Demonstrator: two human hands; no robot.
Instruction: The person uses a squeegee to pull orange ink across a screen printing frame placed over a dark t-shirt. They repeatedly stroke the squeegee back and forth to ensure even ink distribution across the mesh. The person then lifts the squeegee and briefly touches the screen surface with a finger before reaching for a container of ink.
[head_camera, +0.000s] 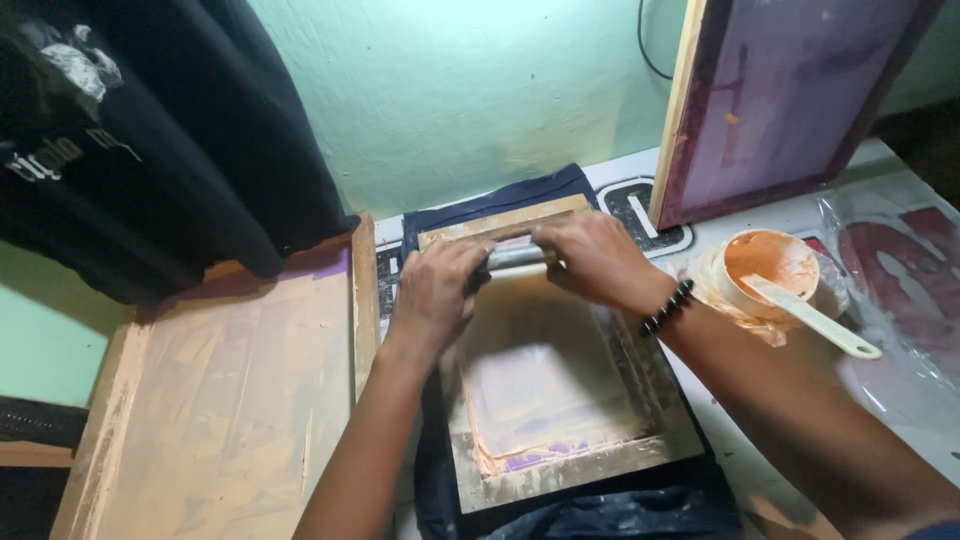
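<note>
My left hand (432, 290) and my right hand (593, 256) both grip a squeegee (517, 257) with a metal handle, held across the far end of a wooden-framed printing screen (575, 468). The screen lies flat on a dark blue garment (520, 198) spread on the table. Its mesh is smeared with pale orange ink, with a lighter rectangle in the middle. A black bead bracelet (667, 308) circles my right wrist.
A larger ink-stained screen (230, 390) lies to the left. Another framed screen (790, 100) leans on the green wall at the back right. A tub of orange ink (768, 262) with a white spatula (815, 318) stands right of my hands. Black shirts (150, 130) hang at upper left.
</note>
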